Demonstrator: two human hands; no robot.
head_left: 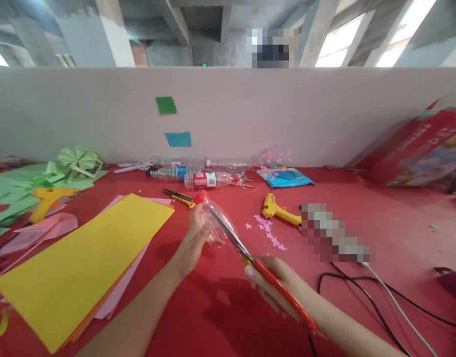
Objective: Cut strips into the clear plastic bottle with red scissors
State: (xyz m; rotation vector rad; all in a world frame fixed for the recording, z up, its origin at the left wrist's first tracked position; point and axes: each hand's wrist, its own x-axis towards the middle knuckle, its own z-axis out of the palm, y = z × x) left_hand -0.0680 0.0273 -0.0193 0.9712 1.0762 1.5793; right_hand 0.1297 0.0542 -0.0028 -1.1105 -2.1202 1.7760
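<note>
My left hand (194,243) is closed round a clear plastic bottle piece (222,218) with a red cap (201,196), held tilted above the red table. In my right hand (274,282) is a pair of scissors (272,280) with red handles. Their blades reach up and left, lying against or just in front of the clear plastic; whether they cut into it I cannot tell. Behind my left hand lies a yellow and black utility knife (179,197). Pink paper stars (267,228) are scattered to the right of the bottle piece.
Yellow paper sheets (90,263) are stacked at left, near a yellow glue gun (45,201) and green folded paper (77,158). Several plastic bottles (205,179) and a blue packet (287,177) line the white partition (228,114). Another glue gun (282,210) and cables (361,280) lie at right.
</note>
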